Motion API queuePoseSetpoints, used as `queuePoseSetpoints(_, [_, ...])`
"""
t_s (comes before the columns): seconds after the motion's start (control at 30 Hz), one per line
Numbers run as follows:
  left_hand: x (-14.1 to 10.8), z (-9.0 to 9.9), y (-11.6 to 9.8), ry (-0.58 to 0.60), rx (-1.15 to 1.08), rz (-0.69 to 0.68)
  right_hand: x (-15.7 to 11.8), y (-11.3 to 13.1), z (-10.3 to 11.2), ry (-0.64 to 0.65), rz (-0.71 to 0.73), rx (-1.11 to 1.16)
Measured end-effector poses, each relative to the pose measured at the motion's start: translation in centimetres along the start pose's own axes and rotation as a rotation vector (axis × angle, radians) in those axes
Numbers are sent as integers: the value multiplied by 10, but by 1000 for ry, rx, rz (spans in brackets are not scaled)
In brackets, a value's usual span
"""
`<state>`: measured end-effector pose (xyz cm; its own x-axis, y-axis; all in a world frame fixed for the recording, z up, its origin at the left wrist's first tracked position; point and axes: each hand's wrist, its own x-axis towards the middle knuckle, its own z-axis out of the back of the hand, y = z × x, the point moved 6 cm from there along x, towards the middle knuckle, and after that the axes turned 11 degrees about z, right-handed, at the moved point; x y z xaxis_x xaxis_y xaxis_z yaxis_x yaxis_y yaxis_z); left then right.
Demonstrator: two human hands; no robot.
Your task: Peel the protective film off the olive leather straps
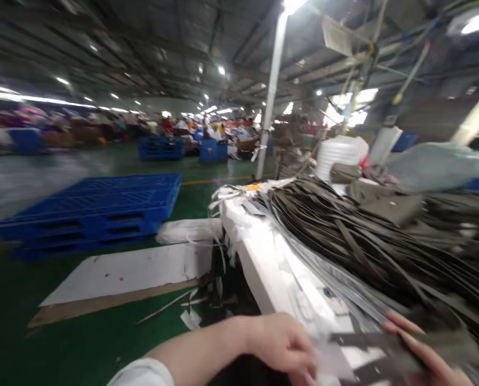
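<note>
My left hand (283,343) is at the bottom centre, over the near edge of the white-covered table (259,262). Its fingers are curled closed, and what lies between them is blurred. At the bottom right, my right hand (428,348) has its fingers stretched over a dark olive fabric piece (388,343); the thumb is hidden. Right of the hands, a large bundle of dark olive straps (344,230) runs along the table. Clear plastic (323,262) lies between the straps and the white edge.
Blue pallets (98,203) are stacked on the green floor at left. Flat cardboard (131,273) and scraps (191,316) lie beside the table. A pale pole (271,96) rises at its far end. White rolled material (339,155) and a translucent bag (444,166) sit at back right.
</note>
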<state>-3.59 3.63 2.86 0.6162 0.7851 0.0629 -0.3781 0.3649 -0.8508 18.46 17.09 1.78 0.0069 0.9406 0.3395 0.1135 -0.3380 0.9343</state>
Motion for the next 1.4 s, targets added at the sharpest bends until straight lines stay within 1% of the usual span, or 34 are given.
queuePoseSetpoints(0.03, [1, 4, 4, -49, 9, 34, -9, 2, 11, -6, -56, 2])
queuePoseSetpoints(0.07, [2, 8, 7, -87, 26, 57, -18, 2, 13, 28, -158, 88])
queuePoseSetpoints(0.1, [3, 12, 8, -102, 37, 57, -25, 4, 11, 57, -243, 188])
queuePoseSetpoints(0.13, [4, 15, 7, -112, 45, 49, -30, 7, 5, 76, -292, 264])
queuePoseSetpoints(0.2, [6, 17, 3, -105, 47, 28, -37, 14, -12, 130, -333, 341])
queuePoseSetpoints(0.27, [8, 16, -3, -84, 37, 18, -46, 18, -33, 232, -358, 359])
queuePoseSetpoints(0.33, [10, 11, -6, -55, 34, 15, -58, 21, -52, 357, -371, 351])
queuePoseSetpoints(0.4, [11, 9, -7, -40, 59, 11, -66, 21, -61, 422, -344, 272])
queuePoseSetpoints(0.43, [11, 10, -7, -51, 85, 10, -67, 21, -60, 411, -306, 199])
queuePoseSetpoints(0.47, [10, 13, -6, -76, 116, 10, -65, 22, -57, 368, -253, 116])
queuePoseSetpoints(0.53, [7, 22, -3, -159, 169, 17, -55, 29, -43, 205, -128, -15])
queuePoseSetpoints(0.57, [5, 27, -1, -197, 187, 26, -50, 35, -34, 108, -61, -33])
queuePoseSetpoints(0.63, [1, 34, 6, -247, 205, 47, -42, 48, -16, -66, 55, 12])
queuePoseSetpoints(0.7, [-1, 37, 13, -268, 215, 63, -36, 60, -4, -155, 126, 88])
queuePoseSetpoints(0.8, [-1, 35, 19, -276, 198, 68, -34, 69, -1, -157, 160, 168])
queuePoseSetpoints(0.9, [0, 26, 17, -233, 195, 55, -35, 65, -7, -119, 159, 187])
queuePoseSetpoints(1.03, [3, 12, 7, -127, 280, 19, -37, 54, -15, -44, 152, 172])
queuePoseSetpoints(1.17, [4, 1, -1, -15, 333, -36, -39, 51, -19, 17, 137, 164])
queuePoseSetpoints(1.27, [5, 0, -4, 8, 351, -52, -41, 51, -20, 38, 99, 160])
queuePoseSetpoints(1.4, [6, 2, -4, 0, 312, -39, -44, 48, -19, 35, 13, 130])
